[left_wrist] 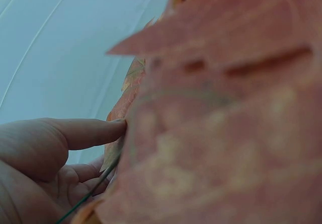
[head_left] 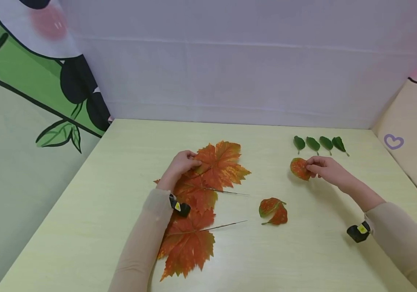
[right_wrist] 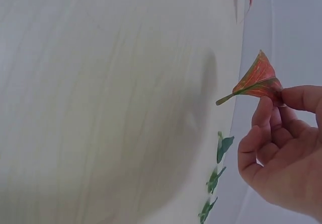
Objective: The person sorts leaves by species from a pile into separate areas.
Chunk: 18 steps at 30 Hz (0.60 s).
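My right hand [head_left: 323,167] pinches a small red-and-green leaf [head_left: 299,168] by its edge, thumb against fingers, above the table. In the right wrist view this leaf [right_wrist: 257,78] has its short stem pointing away from the fingers. At the left, my left hand [head_left: 183,164] holds the edge of a large orange maple leaf [head_left: 223,158], thumb on one side and fingers behind it in the left wrist view. More large maple leaves [head_left: 190,239] lie in an overlapping column below, partly hidden by the left forearm. Two more small red-and-green leaves [head_left: 278,215] lie together between the arms.
Several small green leaves [head_left: 326,142] form a row near the table's back right, just beyond the right hand. Thin stems [head_left: 226,225] of the maple leaves stick out to the right. A pale cloth backdrop [head_left: 230,81] rises behind the light wooden table [head_left: 84,211].
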### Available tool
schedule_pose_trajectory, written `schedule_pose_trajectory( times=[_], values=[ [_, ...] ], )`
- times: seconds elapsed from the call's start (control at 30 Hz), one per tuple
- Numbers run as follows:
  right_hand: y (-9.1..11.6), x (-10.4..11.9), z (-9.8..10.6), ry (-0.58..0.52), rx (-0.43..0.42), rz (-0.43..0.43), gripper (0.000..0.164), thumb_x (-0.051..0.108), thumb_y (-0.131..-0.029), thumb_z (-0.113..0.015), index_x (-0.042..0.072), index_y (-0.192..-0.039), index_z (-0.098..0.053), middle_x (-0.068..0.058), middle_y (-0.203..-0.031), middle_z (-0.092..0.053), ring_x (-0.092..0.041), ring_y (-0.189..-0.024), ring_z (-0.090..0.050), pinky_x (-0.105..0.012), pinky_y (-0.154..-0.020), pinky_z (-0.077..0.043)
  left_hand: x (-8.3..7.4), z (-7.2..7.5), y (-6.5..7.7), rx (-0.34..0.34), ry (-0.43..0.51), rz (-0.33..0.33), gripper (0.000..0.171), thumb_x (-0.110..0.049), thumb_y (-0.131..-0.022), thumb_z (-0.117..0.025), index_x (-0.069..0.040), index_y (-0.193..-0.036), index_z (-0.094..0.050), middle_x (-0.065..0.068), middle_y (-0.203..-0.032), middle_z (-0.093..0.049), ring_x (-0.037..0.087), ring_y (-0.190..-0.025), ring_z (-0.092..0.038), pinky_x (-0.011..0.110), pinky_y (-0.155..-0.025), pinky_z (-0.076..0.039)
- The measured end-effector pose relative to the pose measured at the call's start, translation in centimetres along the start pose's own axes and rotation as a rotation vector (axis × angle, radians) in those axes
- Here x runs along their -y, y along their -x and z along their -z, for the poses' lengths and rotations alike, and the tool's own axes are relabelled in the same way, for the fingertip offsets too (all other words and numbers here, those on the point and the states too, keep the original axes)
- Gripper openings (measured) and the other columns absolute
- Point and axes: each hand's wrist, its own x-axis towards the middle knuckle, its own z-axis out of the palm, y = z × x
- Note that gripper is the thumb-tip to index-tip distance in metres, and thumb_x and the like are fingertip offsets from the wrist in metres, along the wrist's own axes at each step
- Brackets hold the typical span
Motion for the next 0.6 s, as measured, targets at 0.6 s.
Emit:
schedule_pose_trajectory(
  times=[0.6],
  values=[
    [0.5, -6.1, 4.0, 0.041, -0.199, -0.136, 0.046, 0.030, -0.096, -0.041, -0.011, -0.115, -0.049, 0.010, -0.079, -0.057, -0.001, -0.070, -0.050, -0.027, -0.065, -0.042, 0.2, 0.0, -0.2, -0.005, -0.004, 0.000, 0.041, -0.018, -0.085, -0.062, -0.001, -0.120, -0.049, 0.014, -0.109, -0.054, 0.023, -0.090, -0.050, 0.033, -0.081, -0.043]
  ],
)
